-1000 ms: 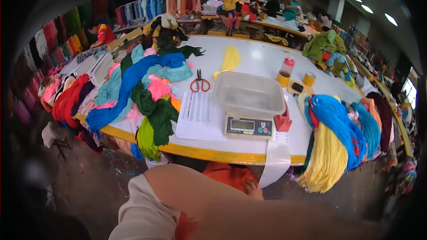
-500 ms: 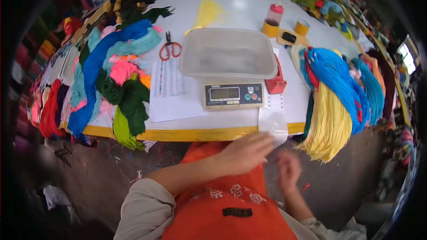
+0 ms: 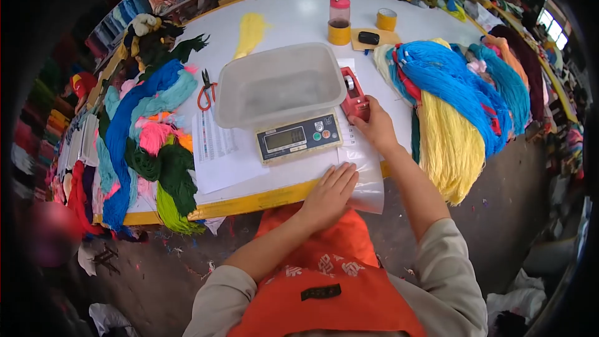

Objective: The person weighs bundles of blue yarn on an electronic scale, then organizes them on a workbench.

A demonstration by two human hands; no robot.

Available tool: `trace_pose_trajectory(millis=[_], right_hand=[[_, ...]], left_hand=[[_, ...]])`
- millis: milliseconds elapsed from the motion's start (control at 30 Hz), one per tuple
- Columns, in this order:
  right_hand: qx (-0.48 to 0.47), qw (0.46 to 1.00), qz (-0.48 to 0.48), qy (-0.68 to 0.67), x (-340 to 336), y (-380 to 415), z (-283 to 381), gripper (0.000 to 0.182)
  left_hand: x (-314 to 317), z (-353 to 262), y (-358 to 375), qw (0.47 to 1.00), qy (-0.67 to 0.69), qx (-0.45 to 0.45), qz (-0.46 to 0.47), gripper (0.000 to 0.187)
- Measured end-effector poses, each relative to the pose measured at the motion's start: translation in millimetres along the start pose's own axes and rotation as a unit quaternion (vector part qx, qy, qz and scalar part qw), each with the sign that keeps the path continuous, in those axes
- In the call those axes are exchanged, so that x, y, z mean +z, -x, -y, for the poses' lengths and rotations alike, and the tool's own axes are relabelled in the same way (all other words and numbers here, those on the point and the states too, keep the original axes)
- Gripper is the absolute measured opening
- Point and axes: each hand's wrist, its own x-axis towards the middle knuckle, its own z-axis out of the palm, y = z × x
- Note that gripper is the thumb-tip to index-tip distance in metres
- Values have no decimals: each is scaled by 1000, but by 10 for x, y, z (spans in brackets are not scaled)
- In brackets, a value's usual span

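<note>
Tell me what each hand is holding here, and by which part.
The right hand grips the near end of the red tape dispenser. The left hand holds nothing; it lies flat on the clear plastic bag.

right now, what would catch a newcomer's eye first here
The bright yarn: a blue and yellow bundle draped over the table's right edge, and blue, pink and green skeins heaped on the left. Between them a digital scale carries a clear plastic tub. The left hand presses flat on a clear plastic bag at the table edge, while the right hand touches a red tape dispenser.
</note>
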Motion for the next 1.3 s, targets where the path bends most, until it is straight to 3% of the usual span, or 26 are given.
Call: trace_pose_trajectory(millis=[167, 233, 333, 467, 733, 900, 933, 967, 1100, 1133, 1200, 1267, 1300], right_hand=[[18, 999, -28, -42, -137, 139, -66, 59], [12, 999, -31, -41, -187, 107, -133, 59], [0, 999, -37, -34, -210, -23, -180, 58], [-46, 997, -57, 4, -88, -323, -252, 56], [4, 995, -94, -37, 171, -577, -276, 57], [-32, 983, -89, -155, 254, -593, -496, 45], [-16, 981, -96, -167, 208, -528, -354, 49], [-32, 982, -131, -134, 324, -637, -636, 55], [-63, 986, -109, -111, 289, -759, -851, 48], [-70, 984, -120, -109, 307, -756, -869, 46], [-79, 986, -125, -82, 288, -709, -766, 46], [-78, 987, -117, -76, 285, -722, -781, 46], [-67, 986, -120, -94, 314, -738, -821, 47]], left_hand=[[20, -7, -48, 996, 72, 53, -1, 69], [-59, 52, -154, 984, 167, 59, 7, 68], [-120, 140, -322, 993, 98, 58, -45, 69], [-27, 149, -319, 996, 71, 58, 6, 65], [-12, 257, -256, 980, 158, 114, -28, 48], [52, 279, -236, 968, 191, 136, -86, 24], [86, 273, -218, 963, 203, 136, -113, 23], [106, 293, -190, 957, 211, 140, -139, 23], [-56, 258, 187, 933, 256, 67, -242, 24], [-206, 283, 376, 936, 273, 45, -219, 27], [-394, 474, 870, 947, 228, -5, -224, 27], [-677, 926, 1396, 962, 78, -60, -255, 27], [-944, 1187, 1644, 965, 20, -147, -218, 29]])
